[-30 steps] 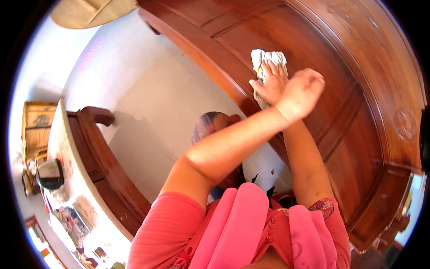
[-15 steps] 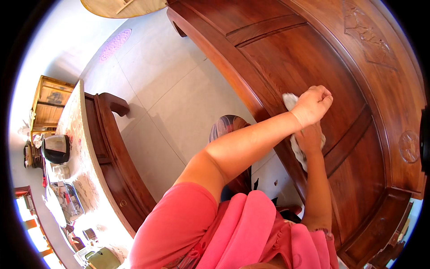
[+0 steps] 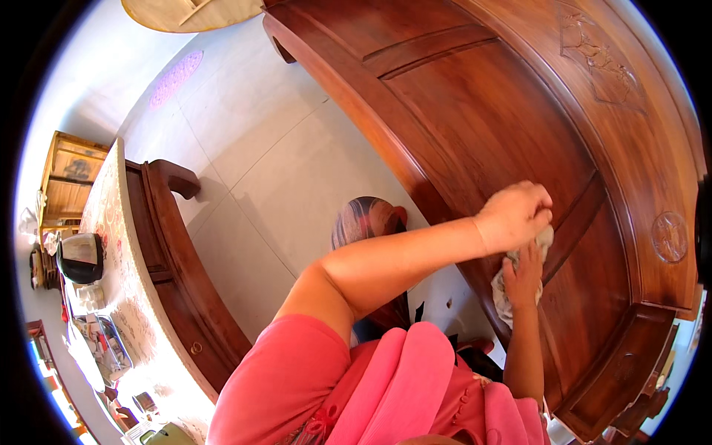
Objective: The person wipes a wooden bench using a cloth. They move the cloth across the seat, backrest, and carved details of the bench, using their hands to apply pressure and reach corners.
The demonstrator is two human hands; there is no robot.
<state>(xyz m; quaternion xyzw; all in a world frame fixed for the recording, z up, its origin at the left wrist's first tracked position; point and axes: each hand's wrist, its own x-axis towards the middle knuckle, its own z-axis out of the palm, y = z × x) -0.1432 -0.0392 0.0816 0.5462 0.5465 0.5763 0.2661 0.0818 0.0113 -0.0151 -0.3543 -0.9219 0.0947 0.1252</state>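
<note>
A pale, crumpled cloth (image 3: 502,299) lies on the seat of a reddish-brown wooden bench (image 3: 475,111). My right hand (image 3: 525,273) presses down on this cloth, its fingers pointing away from me. Above it, my left hand (image 3: 513,216) hovers with the fingers loosely curled, and nothing shows in them. My left forearm reaches across from the left, and the left hand hides part of the cloth and of the right fingertips.
The bench has a carved backrest (image 3: 604,59) and an armrest (image 3: 627,363) at the near right. My knee (image 3: 368,220) is beside its front edge. A low table (image 3: 141,297) with a patterned top stands at left, bearing a black-and-clear container (image 3: 80,258). Pale floor tiles (image 3: 259,163) lie between.
My right hand and the cloth have slid along the seat toward me and slightly right. My left hand has come nearer too, staying curled above. The whole view has shifted a little.
</note>
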